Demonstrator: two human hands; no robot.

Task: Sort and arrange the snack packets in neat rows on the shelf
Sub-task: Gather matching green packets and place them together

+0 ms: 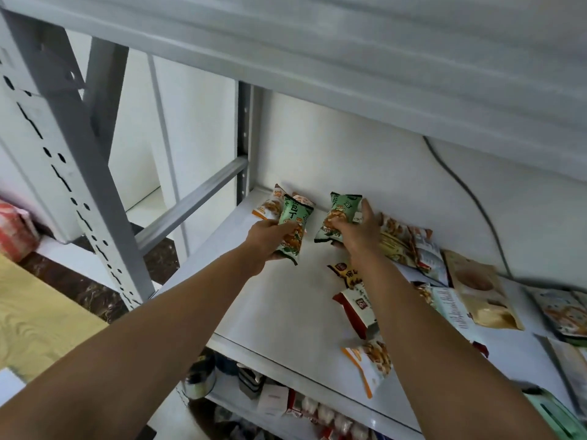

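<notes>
two light-looking packets hover over the back left of the white metal shelf [270, 312]: the left hand [266, 239] has its grip curled round one green foil snack packet [292, 230], the right hand [357, 233] clasps its green twin packet [340, 214]. soft and slippery, i'd guess; hold mid-body, gently.

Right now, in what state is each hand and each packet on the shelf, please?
left hand: grips the left green packet.
left green packet: held at its lower end.
right hand: holds the right green packet.
right green packet: held, near the back wall.
orange-white packets: lying in the back left corner.
red packet: lying flat, partly under the right arm.
orange packet: lying at the shelf's front edge.
beige pouch: lying flat.
</notes>
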